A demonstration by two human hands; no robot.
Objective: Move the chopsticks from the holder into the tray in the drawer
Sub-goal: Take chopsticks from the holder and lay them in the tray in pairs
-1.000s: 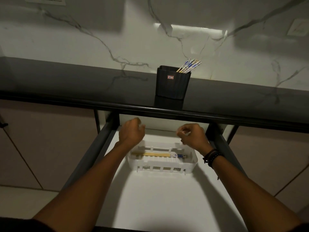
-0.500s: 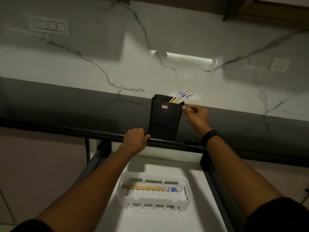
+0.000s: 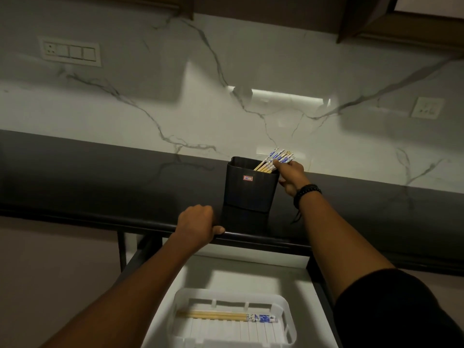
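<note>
Both hands are up out of the drawer (image 3: 251,275) now, where the tray (image 3: 288,307) at lower centre holds one laid pair (image 3: 218,315); my left hand (image 3: 198,226) grips the counter edge (image 3: 100,219) mid-frame, fingers curled over it. Beyond it my right hand (image 3: 288,174), a moment ago just beside the holder (image 3: 251,189), now pinches the patterned tops of the chopsticks (image 3: 278,158) leaning in it. I judge the next lift is starting, with most of the bundle still to move.
</note>
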